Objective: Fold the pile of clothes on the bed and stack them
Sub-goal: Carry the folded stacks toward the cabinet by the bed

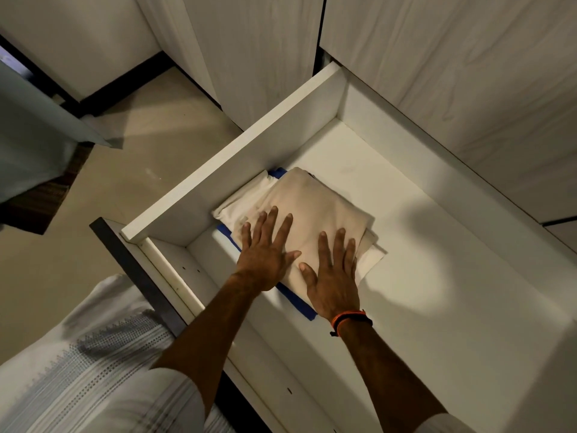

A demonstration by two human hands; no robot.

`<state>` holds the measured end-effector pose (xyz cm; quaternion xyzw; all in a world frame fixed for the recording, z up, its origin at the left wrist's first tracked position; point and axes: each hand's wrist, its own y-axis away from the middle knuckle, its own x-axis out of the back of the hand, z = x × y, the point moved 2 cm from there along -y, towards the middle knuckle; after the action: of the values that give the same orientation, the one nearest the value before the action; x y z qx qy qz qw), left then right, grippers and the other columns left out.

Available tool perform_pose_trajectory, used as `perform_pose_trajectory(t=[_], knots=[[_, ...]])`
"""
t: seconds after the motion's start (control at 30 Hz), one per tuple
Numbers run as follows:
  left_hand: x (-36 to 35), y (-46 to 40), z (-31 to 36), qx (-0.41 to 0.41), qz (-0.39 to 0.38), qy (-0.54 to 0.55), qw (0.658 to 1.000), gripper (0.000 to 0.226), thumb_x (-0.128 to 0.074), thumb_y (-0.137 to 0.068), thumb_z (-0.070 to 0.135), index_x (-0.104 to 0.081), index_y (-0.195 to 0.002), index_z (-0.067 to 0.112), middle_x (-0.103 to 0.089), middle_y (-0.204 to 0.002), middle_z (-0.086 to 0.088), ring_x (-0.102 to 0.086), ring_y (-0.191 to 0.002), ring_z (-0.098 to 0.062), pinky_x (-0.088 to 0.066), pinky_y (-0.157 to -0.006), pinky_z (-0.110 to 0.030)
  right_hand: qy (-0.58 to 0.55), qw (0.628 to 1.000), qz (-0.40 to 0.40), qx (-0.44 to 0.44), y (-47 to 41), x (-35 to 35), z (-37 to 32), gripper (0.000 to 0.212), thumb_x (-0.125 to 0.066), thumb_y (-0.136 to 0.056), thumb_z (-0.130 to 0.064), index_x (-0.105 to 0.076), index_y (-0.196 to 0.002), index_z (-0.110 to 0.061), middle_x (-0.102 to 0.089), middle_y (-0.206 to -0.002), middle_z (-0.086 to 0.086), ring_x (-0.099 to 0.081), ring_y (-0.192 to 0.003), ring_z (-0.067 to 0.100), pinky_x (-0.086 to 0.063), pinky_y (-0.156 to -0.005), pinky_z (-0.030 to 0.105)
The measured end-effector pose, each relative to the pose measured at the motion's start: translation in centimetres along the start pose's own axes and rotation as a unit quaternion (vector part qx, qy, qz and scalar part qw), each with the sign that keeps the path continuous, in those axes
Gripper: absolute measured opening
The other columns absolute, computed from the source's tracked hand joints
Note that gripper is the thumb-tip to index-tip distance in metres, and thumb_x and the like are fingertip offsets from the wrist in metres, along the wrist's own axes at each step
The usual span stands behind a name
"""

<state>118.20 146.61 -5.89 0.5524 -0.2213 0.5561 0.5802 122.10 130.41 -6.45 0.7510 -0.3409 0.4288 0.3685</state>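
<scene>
White drawer (pixel 237 151) holds folded clothes (pixel 312 201) (cream over blue); left hand (pixel 265 257) and right hand (pixel 332 276) press, fingers flat.

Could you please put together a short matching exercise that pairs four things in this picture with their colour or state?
Things:
1. top folded cloth
2. bottom garment
3. drawer
4. wristband

Descriptions:
A. orange, on the right wrist
B. pulled open, white inside
C. blue, showing at the edges of the stack
D. cream, pressed flat by the left hand and right hand

Pairs: 1-D, 2-C, 3-B, 4-A
</scene>
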Motion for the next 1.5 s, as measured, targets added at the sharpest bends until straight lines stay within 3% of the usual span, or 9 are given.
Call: perform_pose_trajectory(t=[0.13, 0.3, 0.43, 0.53, 0.73, 0.97, 1.13, 1.33, 1.5], knots=[[-0.4, -0.5, -0.2, -0.002, -0.015, -0.005, 1.0, 0.075, -0.026, -0.098, 0.062, 0.014, -0.154, 0.031, 0.027, -0.16, -0.005, 0.025, -0.147, -0.025, 0.013, -0.118, -0.054, 0.0, 0.999, -0.044, -0.007, -0.1, 0.0, 0.2, 0.08, -0.029, -0.097, -0.062, 0.003, -0.157, -0.022, 0.022, -0.162, 0.013, 0.024, -0.147, 0.037, 0.004, -0.119, 0.048], [0.5, -0.7, -0.2, 0.037, -0.06, 0.019, 0.997, 0.08, -0.042, -0.098, 0.052, 0.009, -0.155, 0.029, 0.02, -0.162, -0.006, 0.019, -0.149, -0.028, 0.008, -0.12, -0.053, -0.015, 0.983, -0.181, -0.012, -0.7, 2.5, -0.1, 0.092, -0.05, -0.096, -0.053, 0.011, -0.156, -0.02, 0.027, -0.16, 0.012, 0.024, -0.147, 0.038, 0.002, -0.122, 0.049], [2.5, 2.4, 2.5, 0.051, -0.061, 0.023, 0.997, 0.082, -0.058, -0.092, 0.034, -0.007, -0.153, 0.017, 0.0, -0.161, -0.014, -0.005, -0.148, -0.038, -0.013, -0.12, -0.055, -0.095, 0.981, -0.171, -0.018, 2.4, 7.2, 0.2, 0.089, -0.059, -0.096, -0.037, 0.001, -0.157, -0.012, 0.009, -0.165, 0.01, 0.009, -0.152, 0.025, -0.011, -0.123, 0.039], [3.4, 5.4, 4.3, 0.059, -0.039, 0.033, 0.997, 0.078, -0.063, -0.086, 0.029, -0.018, -0.147, 0.014, -0.013, -0.154, -0.014, -0.025, -0.141, -0.035, -0.029, -0.114, -0.053, -0.132, 0.978, -0.161, -0.029, 5.2, 9.4, 0.8, 0.088, -0.062, -0.095, -0.032, -0.003, -0.157, -0.013, -0.001, -0.165, 0.01, -0.008, -0.152, 0.024, -0.019, -0.119, 0.035], [3.6, 11.6, 9.6, 0.12, -0.039, 0.074, 0.989, 0.087, -0.06, -0.093, 0.04, -0.007, -0.156, 0.011, 0.001, -0.163, -0.016, -0.009, -0.15, -0.034, -0.018, -0.121, -0.046, -0.151, 0.978, -0.146, 0.019, 10.9, 13.0, 3.2, 0.084, -0.066, -0.092, -0.03, -0.014, -0.156, -0.012, -0.018, -0.162, 0.01, -0.02, -0.149, 0.027, -0.024, -0.119, 0.037], [3.1, 23.7, 19.6, 0.167, 0.076, 0.138, 0.973, 0.075, -0.062, -0.091, 0.044, -0.031, -0.149, 0.007, -0.03, -0.155, -0.018, -0.029, -0.141, -0.034, -0.028, -0.115, -0.039, -0.178, 0.972, -0.117, 0.1, 21.9, 17.9, 7.5, 0.081, -0.068, -0.09, -0.034, -0.022, -0.153, -0.009, -0.029, -0.155, 0.012, -0.035, -0.14, 0.028, -0.033, -0.113, 0.035], [2.3, 33.9, 27.1, 0.216, 0.092, 0.185, 0.954, 0.071, -0.061, -0.094, 0.041, -0.032, -0.15, 0.009, -0.033, -0.155, -0.013, -0.035, -0.14, -0.028, -0.032, -0.115, -0.039, -0.161, 0.969, -0.127, 0.138, 30.5, 21.4, 11.3, 0.077, -0.069, -0.09, -0.033, -0.028, -0.15, -0.009, -0.035, -0.151, 0.013, -0.043, -0.133, 0.028, -0.037, -0.11, 0.035], [-0.3, 42.0, 30.6, 0.258, 0.113, 0.309, 0.909, 0.061, -0.068, -0.09, 0.035, -0.043, -0.141, 0.012, -0.05, -0.142, -0.01, -0.053, -0.126, -0.025, -0.048, -0.101, -0.036, -0.183, 0.96, -0.134, 0.161, 36.9, 23.4, 13.3, 0.061, -0.072, -0.088, -0.029, -0.044, -0.139, -0.011, -0.05, -0.14, 0.01, -0.056, -0.12, 0.024, -0.047, -0.101, 0.036], [-3.3, 47.2, 31.7, 0.296, 0.154, 0.353, 0.874, 0.062, -0.066, -0.091, 0.035, -0.043, -0.142, 0.009, -0.051, -0.14, -0.012, -0.052, -0.126, -0.026, -0.047, -0.1, -0.032, -0.188, 0.952, -0.15, 0.19, 40.4, 22.1, 14.2, 0.043, -0.071, -0.089, -0.022, -0.055, -0.127, -0.011, -0.062, -0.124, 0.005, -0.063, -0.105, 0.019, -0.051, -0.089, 0.026]])
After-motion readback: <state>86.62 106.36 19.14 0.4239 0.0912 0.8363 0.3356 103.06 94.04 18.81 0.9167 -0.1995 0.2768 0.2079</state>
